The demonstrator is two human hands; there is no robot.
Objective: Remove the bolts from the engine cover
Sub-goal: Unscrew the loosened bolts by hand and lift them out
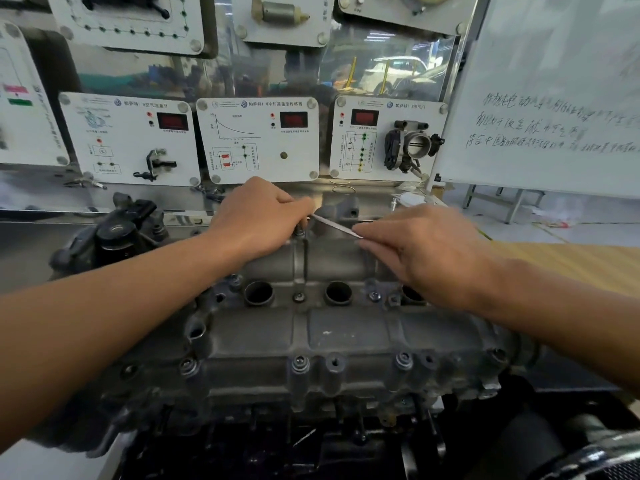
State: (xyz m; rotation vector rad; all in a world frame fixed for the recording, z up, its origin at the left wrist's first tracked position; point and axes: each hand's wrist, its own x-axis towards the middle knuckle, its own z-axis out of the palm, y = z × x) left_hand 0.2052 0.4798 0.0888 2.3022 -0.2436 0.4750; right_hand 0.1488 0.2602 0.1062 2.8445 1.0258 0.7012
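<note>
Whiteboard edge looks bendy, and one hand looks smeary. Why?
Head view: the wide-angle lens bows the whiteboard edge near the frame's side. The right hand on the wrench looks motion-blurred, while the left hand and engine cover look sharper. The shiny back panel shows reflections.

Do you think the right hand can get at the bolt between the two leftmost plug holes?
Probably yes: the bolt lies uncovered on the engine cover near the right hand, though that hand pinches the wrench.
</note>
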